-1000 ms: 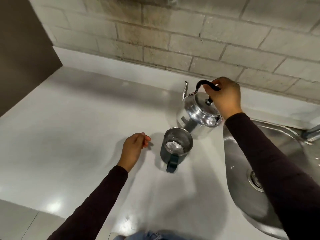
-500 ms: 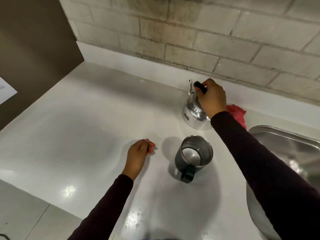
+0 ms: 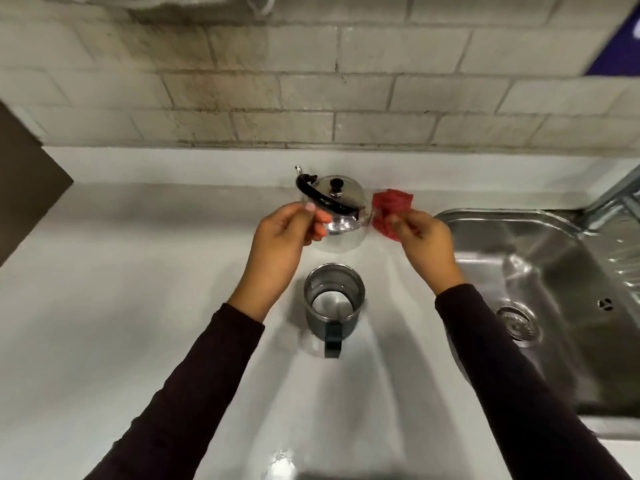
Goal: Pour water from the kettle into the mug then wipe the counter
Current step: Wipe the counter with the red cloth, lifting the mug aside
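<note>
A shiny steel kettle [image 3: 341, 197] with a black handle folded down stands upright at the back of the white counter [image 3: 138, 278]. In front of it stands a steel mug [image 3: 334, 301] with a dark handle facing me and water inside. A red cloth [image 3: 393, 202] lies crumpled just right of the kettle. My right hand [image 3: 426, 242] pinches the cloth's near edge. My left hand [image 3: 280, 244] hovers at the kettle's left front with curled fingers and nothing in them.
A steel sink [image 3: 561, 271] with a drain [image 3: 518, 322] lies at the right, and a faucet [image 3: 618, 192] stands at its far corner. A brick wall [image 3: 311, 98] backs the counter. A dark panel [image 3: 24, 188] stands at the left.
My right hand let go of the kettle's handle, which dropped flat, and moved right onto the red cloth. My left hand rose from the counter toward the kettle.
</note>
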Available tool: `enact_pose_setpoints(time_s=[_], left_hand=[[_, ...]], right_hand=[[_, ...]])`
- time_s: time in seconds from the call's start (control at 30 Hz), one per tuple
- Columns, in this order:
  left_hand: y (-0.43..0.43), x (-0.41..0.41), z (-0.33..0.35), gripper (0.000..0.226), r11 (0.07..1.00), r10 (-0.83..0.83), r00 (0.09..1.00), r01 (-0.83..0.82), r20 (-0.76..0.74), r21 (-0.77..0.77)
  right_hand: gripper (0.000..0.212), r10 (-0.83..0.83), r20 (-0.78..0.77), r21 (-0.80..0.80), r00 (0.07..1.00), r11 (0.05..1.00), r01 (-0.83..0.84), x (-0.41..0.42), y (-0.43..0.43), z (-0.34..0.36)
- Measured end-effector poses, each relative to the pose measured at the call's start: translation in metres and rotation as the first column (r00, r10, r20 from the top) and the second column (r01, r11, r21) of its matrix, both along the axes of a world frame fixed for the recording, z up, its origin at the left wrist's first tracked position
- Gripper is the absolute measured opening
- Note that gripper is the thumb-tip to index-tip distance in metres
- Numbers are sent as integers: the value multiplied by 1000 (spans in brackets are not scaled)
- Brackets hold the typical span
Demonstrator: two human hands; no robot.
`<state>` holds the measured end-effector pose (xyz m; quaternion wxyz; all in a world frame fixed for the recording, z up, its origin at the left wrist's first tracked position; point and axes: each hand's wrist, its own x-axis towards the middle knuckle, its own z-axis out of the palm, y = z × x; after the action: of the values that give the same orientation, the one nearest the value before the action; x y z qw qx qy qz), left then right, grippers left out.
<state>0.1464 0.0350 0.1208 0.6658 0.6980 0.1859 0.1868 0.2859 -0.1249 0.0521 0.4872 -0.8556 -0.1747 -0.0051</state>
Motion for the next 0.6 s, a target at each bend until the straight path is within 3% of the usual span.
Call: enact_pose_setpoints(time_s=[0.17, 0.23, 0.4, 0.53, 0.6], left_hand=[[-74, 67, 10, 28, 987, -159, 987, 159, 12, -5], [-100, 98, -5, 21, 991, -126, 992, 126, -10, -50], [-120, 177, -81, 21, 1000, 18, 985, -13, -171, 26], [-117, 239, -135, 52, 899, 189, 909, -8, -371, 437], [-121, 252, -136, 46, 841, 246, 892, -2, -378, 542]], right_hand=[[20, -120, -116, 70, 986, 989, 128, 3, -54, -15], [19, -150, -138, 83, 979, 983, 162, 11, -74, -19], [25, -114, -110, 38, 987, 992, 119, 30, -105, -28], [24, -53, -146, 20, 988, 998, 56, 39, -122, -37], [21, -32, -170, 20, 985, 999, 36, 43, -129, -41]])
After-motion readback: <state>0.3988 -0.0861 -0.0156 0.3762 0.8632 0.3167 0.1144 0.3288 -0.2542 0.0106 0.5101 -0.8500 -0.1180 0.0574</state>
